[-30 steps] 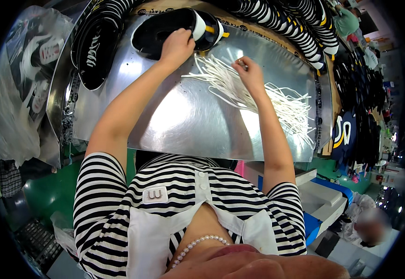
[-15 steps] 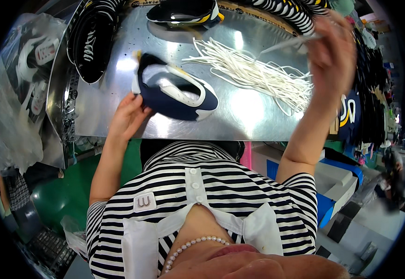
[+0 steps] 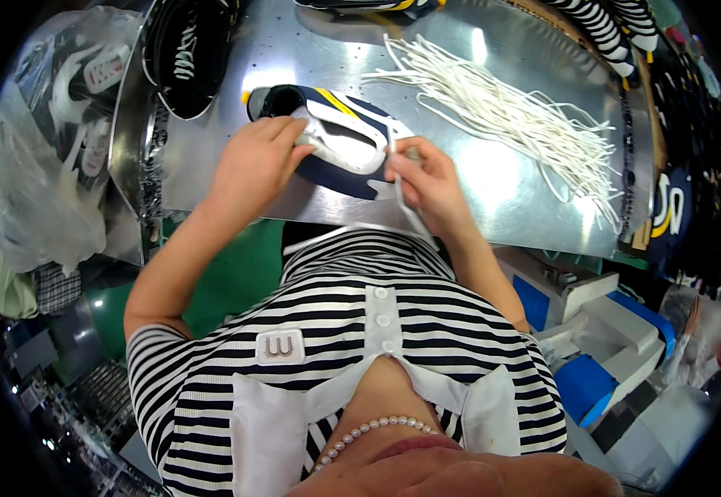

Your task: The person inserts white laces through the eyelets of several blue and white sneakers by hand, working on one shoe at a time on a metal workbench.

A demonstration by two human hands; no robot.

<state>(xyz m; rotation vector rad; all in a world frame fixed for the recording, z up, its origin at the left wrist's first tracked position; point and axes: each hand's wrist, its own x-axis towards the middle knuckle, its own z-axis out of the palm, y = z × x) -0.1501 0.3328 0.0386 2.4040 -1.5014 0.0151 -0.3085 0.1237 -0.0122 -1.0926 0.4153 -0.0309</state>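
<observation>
A navy, white and yellow shoe upper lies on the metal table in front of me. At the edge of its opening, near the dark collar, my left hand grips it between thumb and fingers. My right hand is by the toe end, pinching a white shoelace against the white eyelet strip. The lace hangs down past the table's near edge and trails toward my striped shirt. Whether its tip passes through an eyelet is too small to tell.
A bundle of loose white laces is spread to the right. A black shoe upper lies at the far left, another upper at the far edge. Several striped uppers stand in rows at the far right. A clear plastic bag bulges beyond the left side.
My right hand has come down from the far right to the toe end with the lace. My left hand has shifted from the upper's outer side to its opening.
</observation>
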